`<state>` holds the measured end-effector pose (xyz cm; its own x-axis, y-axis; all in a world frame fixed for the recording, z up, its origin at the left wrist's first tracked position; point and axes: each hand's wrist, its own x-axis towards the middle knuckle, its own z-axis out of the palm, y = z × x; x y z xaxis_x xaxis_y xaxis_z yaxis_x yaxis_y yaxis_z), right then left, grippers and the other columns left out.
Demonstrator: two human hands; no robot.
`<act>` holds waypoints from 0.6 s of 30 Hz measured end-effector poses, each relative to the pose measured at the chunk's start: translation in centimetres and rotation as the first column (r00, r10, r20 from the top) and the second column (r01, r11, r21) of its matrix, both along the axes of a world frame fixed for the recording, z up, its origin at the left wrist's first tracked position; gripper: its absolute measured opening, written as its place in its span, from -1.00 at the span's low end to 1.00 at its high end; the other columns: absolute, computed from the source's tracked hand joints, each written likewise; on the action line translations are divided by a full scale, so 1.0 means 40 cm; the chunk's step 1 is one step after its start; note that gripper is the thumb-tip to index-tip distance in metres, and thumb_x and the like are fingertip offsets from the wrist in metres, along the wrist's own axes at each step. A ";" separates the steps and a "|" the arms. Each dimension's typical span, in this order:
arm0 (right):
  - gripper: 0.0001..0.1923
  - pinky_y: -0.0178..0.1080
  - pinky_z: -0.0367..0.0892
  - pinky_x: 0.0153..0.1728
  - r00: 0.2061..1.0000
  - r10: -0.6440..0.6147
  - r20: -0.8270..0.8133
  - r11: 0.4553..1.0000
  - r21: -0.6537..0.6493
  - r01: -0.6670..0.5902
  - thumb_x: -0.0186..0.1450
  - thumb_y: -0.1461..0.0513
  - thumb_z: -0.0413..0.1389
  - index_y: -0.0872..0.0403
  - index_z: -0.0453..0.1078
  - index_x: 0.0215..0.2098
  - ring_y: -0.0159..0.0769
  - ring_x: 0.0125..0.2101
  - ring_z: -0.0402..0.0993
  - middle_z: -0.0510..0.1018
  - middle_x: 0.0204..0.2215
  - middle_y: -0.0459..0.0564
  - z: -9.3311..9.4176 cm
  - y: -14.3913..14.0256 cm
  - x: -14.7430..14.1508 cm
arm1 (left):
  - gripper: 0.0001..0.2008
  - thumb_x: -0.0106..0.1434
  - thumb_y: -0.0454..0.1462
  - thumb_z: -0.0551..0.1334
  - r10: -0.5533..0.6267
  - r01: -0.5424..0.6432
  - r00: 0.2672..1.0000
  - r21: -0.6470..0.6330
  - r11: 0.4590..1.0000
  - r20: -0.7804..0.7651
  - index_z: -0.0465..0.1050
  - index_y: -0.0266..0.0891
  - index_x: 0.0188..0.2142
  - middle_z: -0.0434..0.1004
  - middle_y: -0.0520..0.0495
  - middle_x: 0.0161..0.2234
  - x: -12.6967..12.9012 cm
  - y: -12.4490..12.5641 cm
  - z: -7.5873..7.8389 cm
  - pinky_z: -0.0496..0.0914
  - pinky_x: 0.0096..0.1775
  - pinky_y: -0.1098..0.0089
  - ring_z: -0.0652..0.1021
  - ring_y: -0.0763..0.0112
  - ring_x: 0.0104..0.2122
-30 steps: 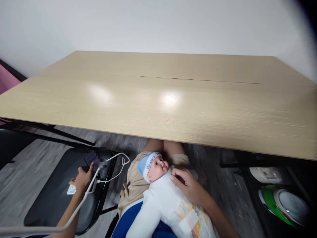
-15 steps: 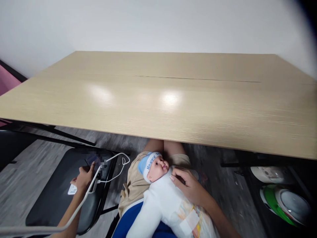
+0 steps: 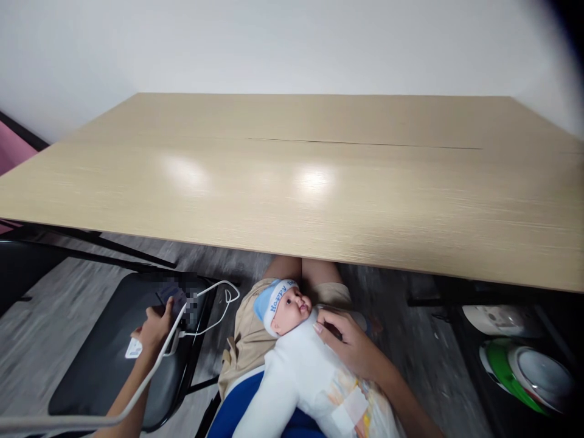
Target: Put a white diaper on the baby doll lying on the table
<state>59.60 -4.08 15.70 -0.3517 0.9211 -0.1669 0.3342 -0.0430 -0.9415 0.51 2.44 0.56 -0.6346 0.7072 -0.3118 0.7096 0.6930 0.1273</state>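
Observation:
A baby doll [image 3: 296,359] lies on its back across my lap. It wears a blue and white cap [image 3: 274,304] with lettering, a white long-sleeved top and a printed diaper [image 3: 351,404]. My right hand [image 3: 349,340] is curled over its shoulder and upper chest, thumb on the top near the neck. On the left, my left hand [image 3: 157,328] is over a black chair seat [image 3: 100,353], fingers bent around a dark item that is partly pixelated and hard to identify. A white label [image 3: 134,348] shows beside that hand, and a white cable [image 3: 146,380] passes in front of it.
A wide wooden table [image 3: 283,201] stretches ahead to the white wall. White and green-rimmed dishes or containers [image 3: 515,377] sit low at the right on a dark surface. A blue seat [image 3: 241,404] is beneath me, and another black chair [image 3: 27,267] stands at far left.

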 end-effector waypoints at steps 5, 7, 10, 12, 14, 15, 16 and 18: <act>-0.62 -0.24 0.18 -0.24 1.000 -0.002 0.006 1.000 -0.011 0.002 0.65 0.06 0.06 0.01 0.26 -0.32 -0.31 -0.31 0.34 0.37 -0.39 -0.18 -0.005 -0.001 0.001 | -0.27 0.42 0.25 -0.06 -0.007 0.007 1.000 0.073 0.997 0.002 0.40 -0.31 0.14 0.71 -0.48 0.06 -0.007 -0.040 -0.001 0.16 0.46 -0.19 0.61 -0.32 0.26; -0.62 -0.24 0.16 -0.25 1.000 0.001 0.007 1.000 -0.017 -0.001 0.65 0.06 0.06 0.01 0.25 -0.32 -0.31 -0.32 0.33 0.36 -0.40 -0.19 -0.005 0.000 0.001 | -0.32 0.40 0.24 0.00 -0.037 0.036 0.999 0.109 0.993 0.009 0.39 -0.27 0.12 0.71 -0.44 0.09 -0.010 -0.058 -0.002 0.18 0.46 -0.17 0.60 -0.29 0.27; -0.60 -0.24 0.14 -0.26 1.000 0.013 -0.003 1.000 -0.019 -0.013 0.65 0.06 0.05 0.01 0.22 -0.34 -0.32 -0.34 0.30 0.33 -0.41 -0.20 0.001 0.003 0.001 | -0.36 0.37 0.22 0.08 -0.078 0.073 0.997 0.142 0.987 0.029 0.38 -0.25 0.11 0.68 -0.43 0.13 -0.014 -0.075 -0.007 0.18 0.46 -0.17 0.59 -0.27 0.28; -0.60 -0.23 0.14 -0.26 1.000 0.012 -0.009 1.000 -0.018 -0.013 0.65 0.06 0.05 0.01 0.21 -0.35 -0.32 -0.34 0.29 0.32 -0.41 -0.19 0.006 0.005 0.001 | -0.36 0.36 0.22 0.11 -0.103 0.095 0.994 0.154 0.983 0.043 0.37 -0.24 0.11 0.67 -0.43 0.15 -0.019 -0.080 -0.010 0.16 0.46 -0.18 0.58 -0.27 0.28; -0.60 -0.23 0.14 -0.26 1.000 0.010 -0.010 1.000 -0.017 -0.010 0.65 0.06 0.04 0.00 0.22 -0.35 -0.32 -0.34 0.29 0.32 -0.42 -0.19 0.009 0.006 0.000 | -0.36 0.35 0.22 0.13 -0.122 0.112 0.991 0.159 0.981 0.049 0.37 -0.24 0.11 0.66 -0.42 0.16 -0.024 -0.081 -0.013 0.16 0.46 -0.18 0.57 -0.27 0.29; -0.60 -0.23 0.14 -0.26 1.000 0.009 -0.008 1.000 -0.016 -0.009 0.65 0.07 0.04 0.00 0.22 -0.35 -0.32 -0.34 0.29 0.32 -0.42 -0.19 0.010 0.005 0.000 | -0.36 0.34 0.23 0.13 -0.123 0.113 0.991 0.159 0.981 0.050 0.37 -0.23 0.10 0.66 -0.42 0.16 -0.027 -0.081 -0.014 0.17 0.46 -0.18 0.57 -0.28 0.29; -0.61 -0.23 0.15 -0.26 1.000 0.009 -0.007 1.000 -0.014 -0.009 0.65 0.07 0.05 0.00 0.22 -0.35 -0.32 -0.34 0.29 0.32 -0.42 -0.19 0.010 0.005 0.000 | -0.36 0.33 0.23 0.14 -0.121 0.112 0.991 0.156 0.981 0.049 0.37 -0.23 0.10 0.66 -0.42 0.15 -0.028 -0.080 -0.015 0.18 0.45 -0.18 0.58 -0.29 0.28; -0.62 -0.23 0.15 -0.25 1.000 0.009 -0.003 1.000 -0.008 -0.009 0.65 0.08 0.05 0.00 0.23 -0.35 -0.32 -0.34 0.30 0.33 -0.42 -0.19 0.009 0.003 0.001 | -0.36 0.32 0.23 0.15 -0.122 0.115 0.992 0.152 0.982 0.044 0.37 -0.23 0.09 0.67 -0.41 0.14 -0.029 -0.080 -0.014 0.20 0.43 -0.20 0.59 -0.31 0.26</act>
<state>59.63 -3.94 16.07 -0.3607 0.9164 -0.1736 0.3319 -0.0479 -0.9421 -0.66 -0.75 -0.01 -0.5290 0.8174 -0.2281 0.7752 0.5749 0.2620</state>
